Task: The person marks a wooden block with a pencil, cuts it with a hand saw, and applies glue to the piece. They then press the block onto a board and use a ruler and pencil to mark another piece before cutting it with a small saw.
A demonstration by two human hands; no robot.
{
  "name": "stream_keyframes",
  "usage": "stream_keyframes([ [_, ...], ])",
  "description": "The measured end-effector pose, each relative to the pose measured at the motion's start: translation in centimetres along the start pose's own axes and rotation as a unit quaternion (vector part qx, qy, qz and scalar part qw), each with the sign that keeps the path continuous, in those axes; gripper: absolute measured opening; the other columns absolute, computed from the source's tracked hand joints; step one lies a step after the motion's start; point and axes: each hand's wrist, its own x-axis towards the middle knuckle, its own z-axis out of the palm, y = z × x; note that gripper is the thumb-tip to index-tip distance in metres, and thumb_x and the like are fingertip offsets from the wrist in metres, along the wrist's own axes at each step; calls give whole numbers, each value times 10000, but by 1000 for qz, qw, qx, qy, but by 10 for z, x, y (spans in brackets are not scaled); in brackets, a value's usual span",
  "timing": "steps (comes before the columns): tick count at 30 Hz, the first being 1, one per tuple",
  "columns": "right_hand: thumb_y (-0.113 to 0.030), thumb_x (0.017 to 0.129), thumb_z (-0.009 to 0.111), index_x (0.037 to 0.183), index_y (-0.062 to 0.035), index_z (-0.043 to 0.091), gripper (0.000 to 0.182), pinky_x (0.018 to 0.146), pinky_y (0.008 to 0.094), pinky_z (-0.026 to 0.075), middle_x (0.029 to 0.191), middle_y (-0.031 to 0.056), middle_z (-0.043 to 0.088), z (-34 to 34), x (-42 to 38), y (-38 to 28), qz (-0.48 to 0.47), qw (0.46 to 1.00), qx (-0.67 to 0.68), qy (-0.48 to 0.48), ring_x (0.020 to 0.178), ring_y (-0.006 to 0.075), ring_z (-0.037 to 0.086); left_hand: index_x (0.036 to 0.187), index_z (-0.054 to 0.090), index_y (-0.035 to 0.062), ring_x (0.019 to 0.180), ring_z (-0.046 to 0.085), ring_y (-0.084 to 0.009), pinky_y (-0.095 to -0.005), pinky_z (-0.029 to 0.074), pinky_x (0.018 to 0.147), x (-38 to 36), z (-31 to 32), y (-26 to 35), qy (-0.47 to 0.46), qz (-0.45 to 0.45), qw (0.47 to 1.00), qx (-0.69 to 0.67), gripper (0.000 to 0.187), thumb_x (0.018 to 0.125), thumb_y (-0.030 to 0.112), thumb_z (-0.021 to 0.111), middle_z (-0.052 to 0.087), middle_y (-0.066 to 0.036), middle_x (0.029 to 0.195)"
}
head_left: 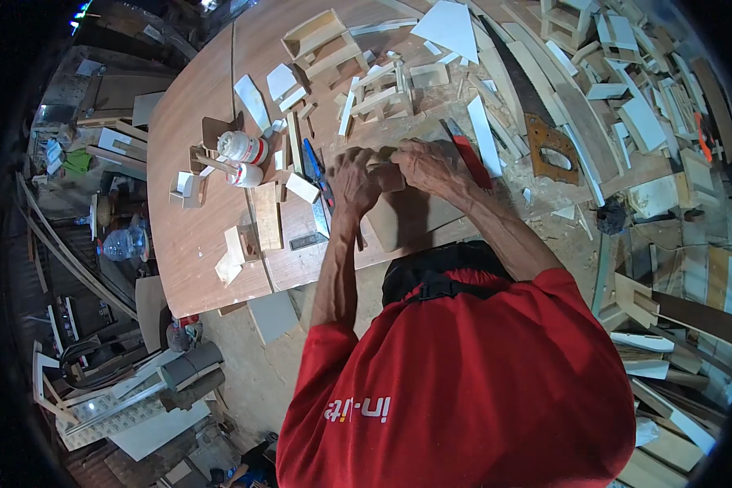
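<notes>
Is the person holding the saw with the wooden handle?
No, the saw lies off to the right, apart from both the left hand and the right hand.

Left hand point(355, 180): fingers bent on small wooden piece point(391, 178)
Right hand point(431, 169): on same piece, fingers partly hidden
Board point(415, 215): flat under both hands, on table point(191, 281)
Bottles point(242, 149): two, white, 9 o'clock from hands
Blue tool point(313, 163): 9 o'clock, just beside left hand
Red tool point(470, 160): 3 o'clock, near right hand
Handsaw point(537, 134): 3 o'clock, farther out
Wooden box point(319, 38): 11 o'clock
</notes>
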Motion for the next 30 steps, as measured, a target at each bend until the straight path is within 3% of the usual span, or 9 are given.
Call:
stream_keyframes([
  [1,-74,780,561,893,-54,649,144,834,450,482,955,160,597,-6,-1,-3,10,1000,-1,-19,963,334,587,1150,631,143,1001,588,-378,-458,424,929,5,4,-6,1,-1,1000,0,437,713,145,637,638,-165,1064],
  [3,-76,785,561,902,-58,648,147,847,451,478,972,154,596,-6,-1,-3,23,999,-3,-35,983,329,584,1091,682,152,942,626,-359,-439,481,852,16,11,-16,-122,86,984,-99,387,709,122,629,677,-149,996],
  [9,-131,806,589,912,-52,637,140,815,444,498,983,156,589,-7,-17,-11,18,996,9,90,996,327,587,1003,720,137,876,660,-346,-420,518,771,18,16,-16,-153,51,981,-106,285,746,141,598,691,-162,919],
  [10,-164,825,592,876,-42,644,142,784,452,504,948,175,606,-10,-25,-19,69,991,14,111,954,334,607,1001,719,134,868,661,-346,-420,519,765,17,16,-15,-160,34,982,-99,278,749,158,603,690,-164,907],
  [12,-196,843,594,841,-32,652,174,752,460,510,912,193,623,-9,-37,-29,119,984,18,131,912,342,627,990,720,136,851,664,-346,-425,518,756,17,12,-11,-155,37,982,-97,263,753,174,611,690,-164,886],
  [14,-260,878,578,752,-9,653,290,688,480,509,783,229,641,-3,-44,-34,200,977,73,-27,782,370,652,979,720,138,835,667,-347,-430,518,748,17,6,-5,-151,43,983,-93,250,756,189,619,690,-164,865],
  [17,-301,885,572,695,4,641,365,645,491,500,679,248,624,22,-44,-30,205,965,161,-1,695,403,644,961,720,143,801,667,-354,-439,518,732,18,1,-1,-168,6,980,-103,226,772,215,620,687,-165,837],
  [26,-279,897,544,709,11,612,352,659,497,484,703,219,634,33,-47,-28,233,960,142,66,703,416,632,906,730,131,794,664,-369,-446,521,721,12,14,-9,-116,2,989,-93,201,773,207,599,679,-184,831],
  [30,-245,887,551,769,8,599,284,673,491,482,709,214,619,3,-50,-36,228,965,126,21,696,408,616,921,727,123,786,666,-373,-453,523,713,11,12,-5,-112,-16,990,-85,212,775,186,586,678,-190,830],
])
